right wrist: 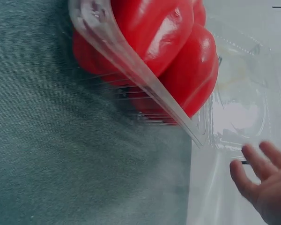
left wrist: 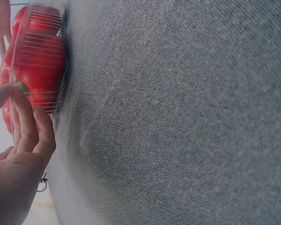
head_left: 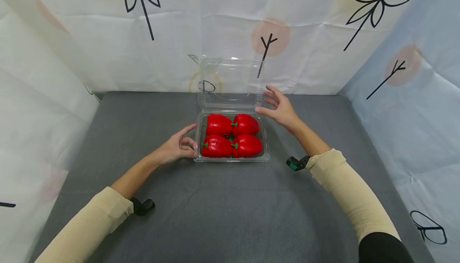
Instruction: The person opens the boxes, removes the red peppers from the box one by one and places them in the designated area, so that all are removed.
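In the head view, a clear box (head_left: 266,157) stands in the middle of the grey table (head_left: 223,215), with its lid (head_left: 230,81) standing up behind it. Four red peppers (head_left: 231,135) lie inside, close together. The left hand (head_left: 176,148) rests against the left wall of the box, index finger straight along it and the other fingers loosely curled; it grips nothing. The right hand (head_left: 280,107) is spread beside the right edge of the lid, near it or just touching; which, one cannot tell. The box looks thin and light, likely to bend and slip, so the stiffer rim is the better place to take it. The peppers seem firm and smooth.

In the left wrist view, the fingers (left wrist: 35,126) lie at the ribbed wall of the box (left wrist: 61,70); most of the box is cut off.

In the right wrist view, the rim (right wrist: 131,65) crosses before the peppers (right wrist: 178,56), and the lid (right wrist: 239,103) is blurred. Only the fingertips (right wrist: 257,168) show, straight and free.
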